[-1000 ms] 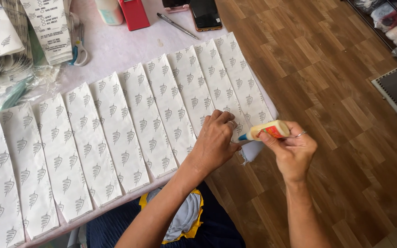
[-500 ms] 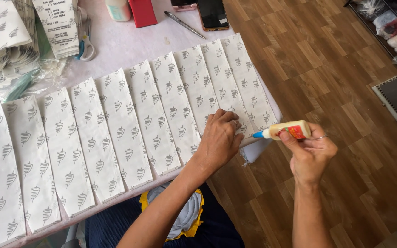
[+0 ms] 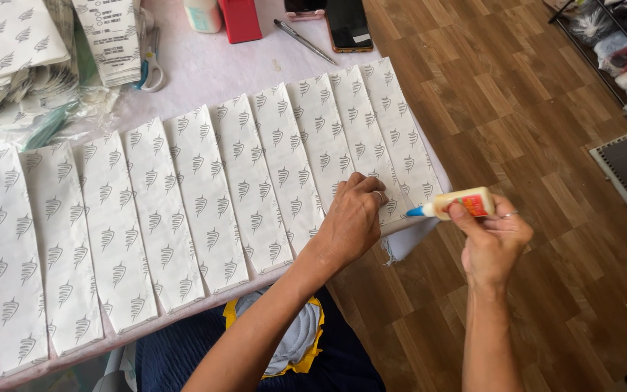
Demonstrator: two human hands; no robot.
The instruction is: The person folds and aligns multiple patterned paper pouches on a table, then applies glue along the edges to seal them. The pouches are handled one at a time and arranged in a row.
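1. The right hand [image 3: 493, 243] is gripping a small glue bottle [image 3: 457, 204] with its fingers wrapped around the body, just off the right edge of the table [image 3: 219, 69].
2. The glue bottle is lying nearly level; it is pale cream with an orange-red label and a blue nozzle, and the nozzle is pointing left at the edge of the rightmost paper strip [image 3: 400, 138].
3. The left hand [image 3: 353, 218] is pressing down on the near ends of the two rightmost strips, fingers curled and close together, holding nothing.
4. The paper strips [image 3: 205, 196] are lying side by side in an overlapping row across the table, each long, white and printed with small grey leaf-like marks.
5. A stack of the same printed paper [image 3: 9, 43] is sitting at the far left, with scissors [image 3: 150, 69] beside it.
6. A pen [image 3: 302, 41], a dark phone [image 3: 348, 25] and a red box [image 3: 239, 18] are resting along the far edge.
7. A wood-patterned floor [image 3: 531, 131] is showing to the right.
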